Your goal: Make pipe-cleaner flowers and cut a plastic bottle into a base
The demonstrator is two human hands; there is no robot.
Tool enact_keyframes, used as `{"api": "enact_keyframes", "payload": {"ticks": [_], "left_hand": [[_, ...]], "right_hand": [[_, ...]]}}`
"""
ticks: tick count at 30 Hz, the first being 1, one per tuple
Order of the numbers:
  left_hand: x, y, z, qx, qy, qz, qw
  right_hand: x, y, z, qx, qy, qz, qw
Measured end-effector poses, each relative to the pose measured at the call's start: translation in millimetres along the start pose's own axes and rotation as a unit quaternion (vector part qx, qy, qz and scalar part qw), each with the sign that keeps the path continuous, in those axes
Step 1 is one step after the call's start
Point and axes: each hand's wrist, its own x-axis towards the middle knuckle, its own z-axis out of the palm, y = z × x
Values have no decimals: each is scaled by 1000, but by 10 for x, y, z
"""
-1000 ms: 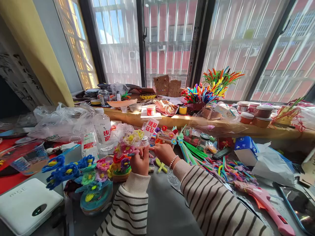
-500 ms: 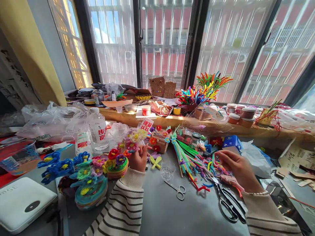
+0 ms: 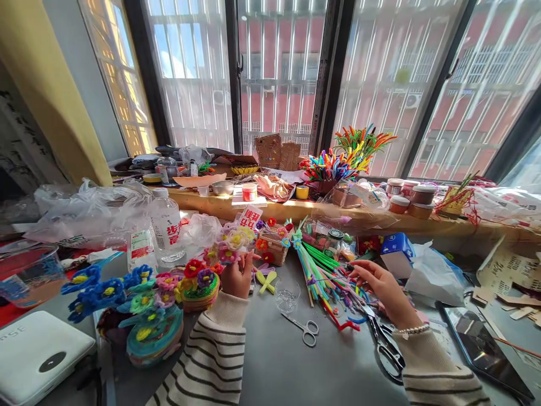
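We list: left hand [image 3: 237, 277] pinching pipe-cleaner flower bouquet [image 3: 232, 239], left of small scissors [image 3: 302, 329]; right hand [image 3: 386, 290], now parted rightward of them, grip untellable, two-handed work seemingly paused.

pipe cleaners [image 3: 324, 256] and large scissors [image 3: 375, 327] show a craft workspace.

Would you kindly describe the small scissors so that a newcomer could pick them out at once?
On the grey table, find the stretch between the left hand and the right hand. There, just nearer the camera than the clear round dish, lie the small scissors. They look silver throughout, whereas the big scissors to their right have black handles.
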Motion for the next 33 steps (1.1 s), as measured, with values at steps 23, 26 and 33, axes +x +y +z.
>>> {"api": "enact_keyframes", "payload": {"ticks": [23, 26, 33], "left_hand": [[-60, 67, 75, -40, -117, -100, 987], [-44, 69, 50, 20, -56, -71, 996], [-61, 71, 62, 62, -58, -29, 996]], "right_hand": [[531, -629, 1406, -153, -41, -278, 948], [646, -659, 1417, -147, 58, -282, 946], [871, -609, 1510, -157, 131, -308, 929]]}}
